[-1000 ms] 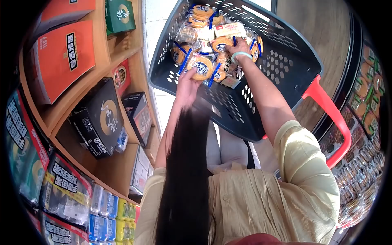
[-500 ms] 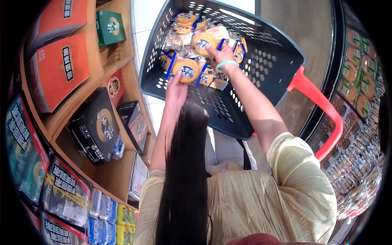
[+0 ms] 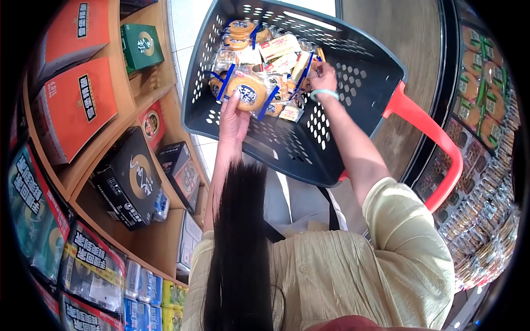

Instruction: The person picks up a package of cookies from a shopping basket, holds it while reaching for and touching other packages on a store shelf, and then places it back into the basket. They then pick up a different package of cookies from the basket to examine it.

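Observation:
A dark grey shopping basket point(image 3: 259, 144) holds a pile of wrapped snacks. My left hand point(image 3: 233, 122) grips a large round wrapped cookie point(image 3: 247, 94) with blue wrapper edges, thumb on its face, above the near left part of the pile. At the right of the pile, my right hand point(image 3: 324, 80) has its fingers closed around another wrapped cookie point(image 3: 313, 71), mostly hidden by the fingers. White-and-red packets point(image 3: 279, 48) lie in the middle of the basket. Stacked round cookies point(image 3: 240, 33) in clear wrappers sit behind them.
The basket's red handle point(image 3: 436, 140) swings out to the right. Wooden shelves point(image 3: 105, 143) with orange, green and black boxes point(image 3: 128, 175) stand close on the left. On the right is a display of wrapped baked goods point(image 3: 477, 99). Long dark hair point(image 3: 240, 243) hangs in front.
My right hand has moved right with its cookie, from mid-pile to the right side, uncovering the white-and-red packets. My left hand still holds its cookie, slightly further left in view.

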